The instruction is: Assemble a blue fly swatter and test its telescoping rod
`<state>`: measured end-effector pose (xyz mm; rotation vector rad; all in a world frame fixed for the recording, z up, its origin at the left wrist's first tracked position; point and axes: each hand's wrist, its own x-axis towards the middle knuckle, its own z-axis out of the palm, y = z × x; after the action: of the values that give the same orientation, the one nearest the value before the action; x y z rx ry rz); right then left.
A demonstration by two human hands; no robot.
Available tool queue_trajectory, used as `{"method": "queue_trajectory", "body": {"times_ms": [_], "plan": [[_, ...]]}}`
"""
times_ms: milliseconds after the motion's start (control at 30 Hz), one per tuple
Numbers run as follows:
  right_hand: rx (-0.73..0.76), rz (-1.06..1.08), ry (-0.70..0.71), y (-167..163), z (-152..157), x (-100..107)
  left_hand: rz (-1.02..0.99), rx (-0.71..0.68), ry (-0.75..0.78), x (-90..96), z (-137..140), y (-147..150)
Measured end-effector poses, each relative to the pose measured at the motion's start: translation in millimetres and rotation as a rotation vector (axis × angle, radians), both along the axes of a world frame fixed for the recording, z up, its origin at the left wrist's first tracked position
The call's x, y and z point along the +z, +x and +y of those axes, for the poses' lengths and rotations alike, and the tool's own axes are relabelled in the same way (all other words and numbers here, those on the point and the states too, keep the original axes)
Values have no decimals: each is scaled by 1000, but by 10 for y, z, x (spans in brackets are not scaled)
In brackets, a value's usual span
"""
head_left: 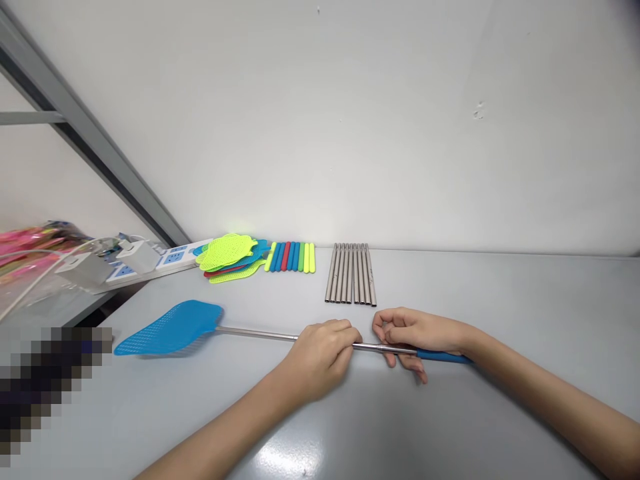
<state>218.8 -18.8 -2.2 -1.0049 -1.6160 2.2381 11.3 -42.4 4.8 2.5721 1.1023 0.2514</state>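
Gray table against a white wall. Blue fly swatter lies crosswise in front of me, mesh head to the left, blue handle to the right. My left hand is wrapped around the metal rod mid-length. My right hand is at the handle end, fingers loose and parted, rod passing across them; can't tell how firmly they touch. Behind: swatter heads piled, colored grips in a row, metal tubes side by side.
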Motion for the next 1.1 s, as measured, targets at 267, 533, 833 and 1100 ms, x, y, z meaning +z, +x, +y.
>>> {"method": "queue_trajectory", "body": {"times_ms": [267, 533, 833, 1100], "plan": [[-25, 11, -44, -11, 12, -29, -15, 10, 5, 1, -3, 4], [-16, 9, -13, -8, 2, -18, 14, -29, 32, 21, 0, -11], [70, -100, 119, 11, -14, 66, 74, -24, 150, 11, -26, 27], [132, -197, 111, 22, 3, 80, 168, -58, 229, 13, 38, 8]]}}
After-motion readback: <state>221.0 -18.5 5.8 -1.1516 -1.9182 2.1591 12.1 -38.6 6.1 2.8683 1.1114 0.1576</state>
